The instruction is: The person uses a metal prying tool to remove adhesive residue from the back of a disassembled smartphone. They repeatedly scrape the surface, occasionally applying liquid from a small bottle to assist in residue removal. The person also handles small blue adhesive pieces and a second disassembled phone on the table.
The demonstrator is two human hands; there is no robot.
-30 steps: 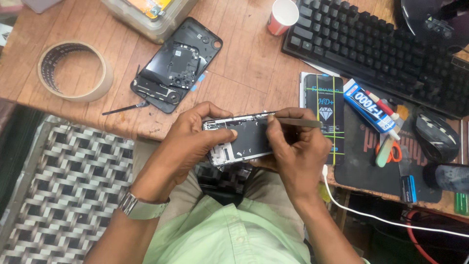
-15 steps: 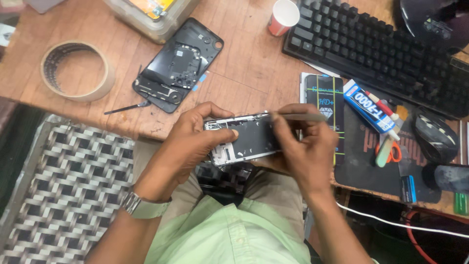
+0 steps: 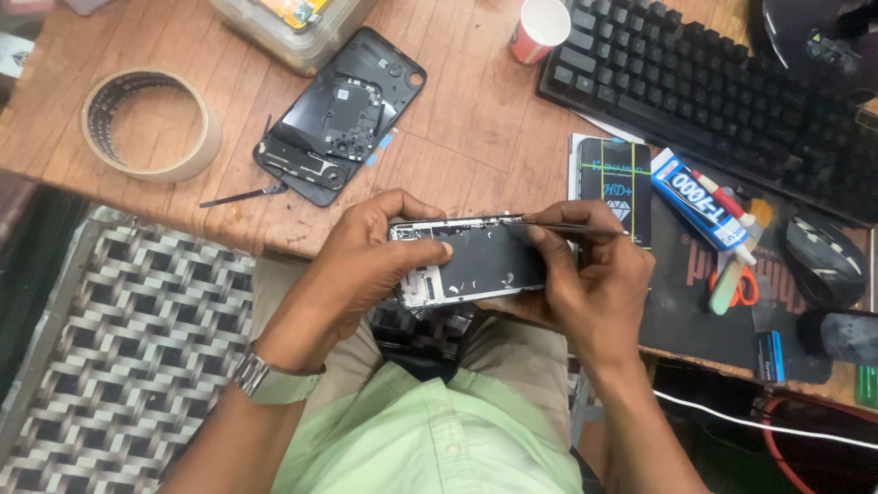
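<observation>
my left hand is wrapped around the opened phone frame, thumb lying across its face and fingers curled under the near edge, so the frame is held just off the front edge of the worktop, above my lap. my right hand is pinched shut on a thin pair of tweezers, the tip meeting the frame's upper edge close to my left thumb.

the frame looks light and thin, stiff along its metal rim but likely to flex in the middle, with exposed parts that i judge fragile. best held by the long edges, as i do now, not by the bare inner face. the tweezers are slim and smooth, so they could slip under side pressure.

beyond my left hand, further onto the worktop, lies a second phone back with its inside showing, and a roll of tape well off to the left. past my right hand sit a glue tube, a black keyboard and a mouse.
</observation>
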